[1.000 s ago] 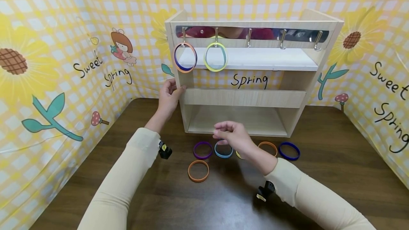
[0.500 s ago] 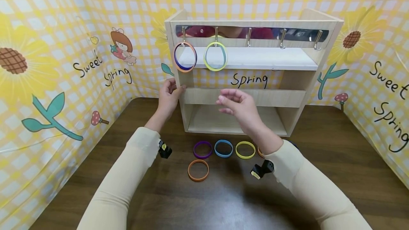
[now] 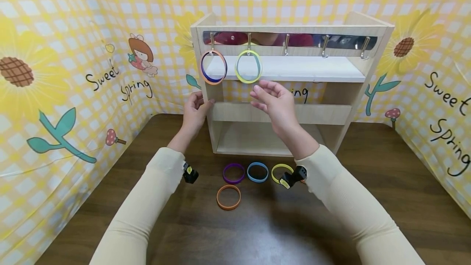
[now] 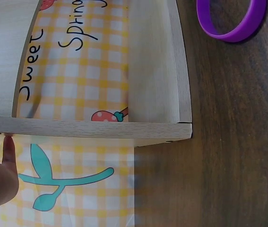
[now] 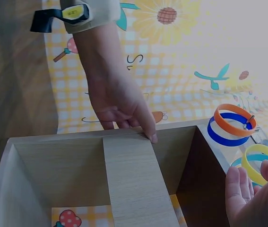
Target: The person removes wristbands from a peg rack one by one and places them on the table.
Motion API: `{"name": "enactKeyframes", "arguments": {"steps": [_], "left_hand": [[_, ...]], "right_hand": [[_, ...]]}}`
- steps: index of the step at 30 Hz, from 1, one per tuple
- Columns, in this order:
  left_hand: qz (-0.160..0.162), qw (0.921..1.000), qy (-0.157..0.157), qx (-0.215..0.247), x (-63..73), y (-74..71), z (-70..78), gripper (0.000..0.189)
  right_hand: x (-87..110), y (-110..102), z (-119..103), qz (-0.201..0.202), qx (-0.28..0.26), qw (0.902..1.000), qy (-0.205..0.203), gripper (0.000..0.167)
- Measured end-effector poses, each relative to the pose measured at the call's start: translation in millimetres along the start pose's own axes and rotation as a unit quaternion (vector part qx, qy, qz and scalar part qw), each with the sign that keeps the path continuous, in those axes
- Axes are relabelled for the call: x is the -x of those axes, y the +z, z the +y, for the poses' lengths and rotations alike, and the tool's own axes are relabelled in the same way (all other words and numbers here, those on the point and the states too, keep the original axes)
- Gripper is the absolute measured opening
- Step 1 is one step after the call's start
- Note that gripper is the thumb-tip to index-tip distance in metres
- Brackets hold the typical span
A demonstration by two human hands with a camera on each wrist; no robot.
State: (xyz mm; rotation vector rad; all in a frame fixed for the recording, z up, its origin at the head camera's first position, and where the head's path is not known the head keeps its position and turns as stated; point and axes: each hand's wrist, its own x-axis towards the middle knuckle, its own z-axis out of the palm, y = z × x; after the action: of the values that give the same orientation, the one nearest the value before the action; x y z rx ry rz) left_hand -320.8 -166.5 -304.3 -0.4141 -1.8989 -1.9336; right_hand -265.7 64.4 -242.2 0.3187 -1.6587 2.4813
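My left hand [image 3: 195,111] grips the left side panel of a wooden rack [image 3: 283,113], thumb on its front edge and fingers outside. That left hand [image 5: 117,97] also shows in the right wrist view. My right hand [image 3: 281,105], holding nothing, is raised with loosely bent fingers just below a yellow wristband [image 3: 247,81], which hangs with a light blue one on the second hook. From the leftmost hook hang an orange wristband [image 5: 235,130] and a dark blue wristband [image 5: 223,140]. In the right wrist view, the right thumb overlaps the yellow band.
Wristbands lie on the dark table before the rack: purple [image 3: 233,183], light blue [image 3: 257,180], yellow [image 3: 274,173] and a nearer orange one [image 3: 228,207]. My right arm hides others. Three bare hooks, such as the middle hook [image 3: 287,45], are on the right. Patterned cloth [image 3: 110,11] surrounds the table.
My right hand has risen from over the table bands to just under the hanging yellow wristband. Its arm now covers the right-hand table bands. The left hand keeps its hold on the rack.
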Motion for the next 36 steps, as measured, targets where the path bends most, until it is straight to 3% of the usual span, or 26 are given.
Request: {"name": "enactKeyframes", "arguments": {"steps": [9,16,36], "left_hand": [[-0.001,1.0000,0.000,0.000,0.2,-0.9,-0.6,0.035],[-0.003,1.0000,0.003,0.000,0.0,-0.6,-0.1,0.037],[0.000,1.0000,-0.007,-0.003,0.8,0.4,1.9,0.038]], "right_hand": [[-10.2,5,-5,0.022,-0.024,0.9994,0.009,0.016],[-15.5,7,-9,0.034,-0.013,0.9991,0.023,0.018],[-13.1,9,-18,0.049,-0.016,0.9983,0.026,0.010]]}}
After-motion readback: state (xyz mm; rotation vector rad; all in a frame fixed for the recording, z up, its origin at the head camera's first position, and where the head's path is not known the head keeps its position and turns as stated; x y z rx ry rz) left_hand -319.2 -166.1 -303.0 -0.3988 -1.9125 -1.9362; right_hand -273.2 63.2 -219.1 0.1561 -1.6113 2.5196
